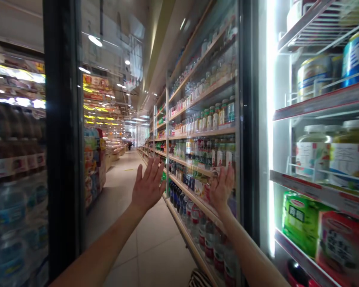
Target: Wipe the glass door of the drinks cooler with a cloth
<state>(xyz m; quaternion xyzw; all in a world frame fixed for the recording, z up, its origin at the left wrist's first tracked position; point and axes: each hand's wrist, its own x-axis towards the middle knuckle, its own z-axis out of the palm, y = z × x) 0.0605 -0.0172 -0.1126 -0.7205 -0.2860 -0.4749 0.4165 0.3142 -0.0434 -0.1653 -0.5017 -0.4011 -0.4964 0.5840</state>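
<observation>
L hand and R hand are raised side by side but well apart, fingers up and a bit spread, backs twd the camera; neither grips anything. Both are up at a tall clear glass door pane w/ dark upright edges, which runs from left of L hand to right of R hand; can't tell for sure if palms touch it.

In the pane, behind and above R hand: long pale-wood shelves w/ rows of btls. Below L hand, pale floor tiles; low btwn the forearms, a black-and-white striped item, mostly cut off.

Right of R hand: bright white vertical light strip, then clear plastic btls w/ white caps on a rack; lower, a green printed box beside a red printed box.

Far left of L hand: blurry dark-brown drink btls, clear plastic water btls beneath.
</observation>
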